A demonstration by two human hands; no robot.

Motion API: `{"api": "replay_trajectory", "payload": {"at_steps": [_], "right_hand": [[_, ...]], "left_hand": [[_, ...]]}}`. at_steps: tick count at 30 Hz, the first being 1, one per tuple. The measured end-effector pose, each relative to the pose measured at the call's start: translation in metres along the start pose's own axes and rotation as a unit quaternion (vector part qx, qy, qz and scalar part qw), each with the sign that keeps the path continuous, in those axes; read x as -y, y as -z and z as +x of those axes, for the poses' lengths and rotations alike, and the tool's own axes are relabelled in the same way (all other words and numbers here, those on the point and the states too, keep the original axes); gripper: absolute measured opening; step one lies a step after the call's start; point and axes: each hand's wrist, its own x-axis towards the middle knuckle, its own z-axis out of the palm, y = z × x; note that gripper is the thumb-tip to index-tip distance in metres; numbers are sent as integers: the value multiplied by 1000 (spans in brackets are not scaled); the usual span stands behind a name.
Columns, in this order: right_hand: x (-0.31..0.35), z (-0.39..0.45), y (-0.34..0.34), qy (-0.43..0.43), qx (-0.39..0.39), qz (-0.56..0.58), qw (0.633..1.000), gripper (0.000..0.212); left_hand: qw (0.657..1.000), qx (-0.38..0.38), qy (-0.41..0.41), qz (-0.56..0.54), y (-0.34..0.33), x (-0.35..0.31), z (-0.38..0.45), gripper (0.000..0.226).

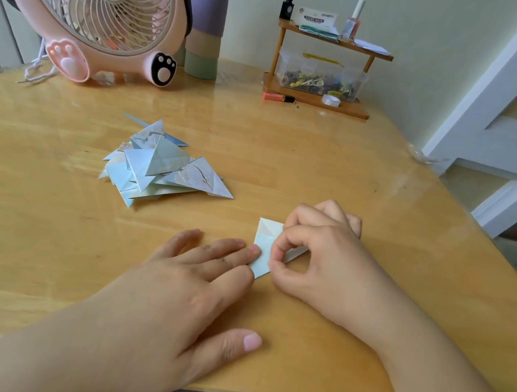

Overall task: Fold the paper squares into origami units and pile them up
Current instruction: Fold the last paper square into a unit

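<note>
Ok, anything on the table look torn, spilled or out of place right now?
Nothing stands out. The pile of folded units sits loosely heaped but intact; the left hand rests flat beside the paper being folded, which the right hand pinches.

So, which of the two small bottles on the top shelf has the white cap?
The pink nail polish bottle at the right end of the wooden shelf. The other bottle, at the left end, is black all over.

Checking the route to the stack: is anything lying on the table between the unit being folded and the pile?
Nothing visible does. Only bare wooden table lies between the pale blue paper unit and the pile of folded paper triangles.
</note>
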Motion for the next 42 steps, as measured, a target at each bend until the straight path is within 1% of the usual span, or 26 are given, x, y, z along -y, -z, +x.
{"api": "replay_trajectory", "payload": {"at_steps": [4, 6, 8, 12, 17, 20, 25, 33, 35, 37, 38, 40, 42], "right_hand": [[11, 3, -5, 40, 23, 32, 998, 9], [13, 3, -6, 56, 37, 54, 996, 16], [14, 3, -7, 61, 36, 63, 996, 17], [6, 2, -4, 16, 18, 38, 999, 10], [-16, 0, 11, -54, 15, 12, 998, 20], [-23, 0, 18, -89, 18, 17, 996, 21], [-26, -1, 17, -106, 16, 18, 994, 18], [-31, -2, 17, -138, 8, 30, 990, 15], [-34, -3, 19, -138, -4, 25, 990, 15], [-36, -5, 24, -128, -21, 59, 990, 15], [-36, -5, 27, -117, -18, 96, 988, 13], [-34, -5, 31, -88, 27, 162, 982, 10], [-34, -5, 29, -65, 75, 183, 978, 14]], "left_hand": [[1000, -1, -2, -14, 0, 1, 0, 41], [1000, 0, -5, -23, -1, 2, -1, 42], [1000, -1, -6, -23, -1, 2, -1, 43], [1000, -6, -1, -15, 0, 0, -1, 38], [1000, -2, 4, -30, 0, 1, -1, 38], [1000, -3, 5, -31, -1, 1, -1, 37], [999, 2, 10, -43, -3, 2, -2, 41], [998, 1, 17, -61, -4, 1, -2, 41], [998, 2, 18, -67, -4, 1, -2, 41], [997, 7, 19, -72, -3, 1, -2, 41], [997, 9, 19, -71, -2, 1, -2, 41], [997, 10, 24, -77, 0, 1, -1, 44], [993, 7, 37, -112, 2, 2, 0, 40]]}}
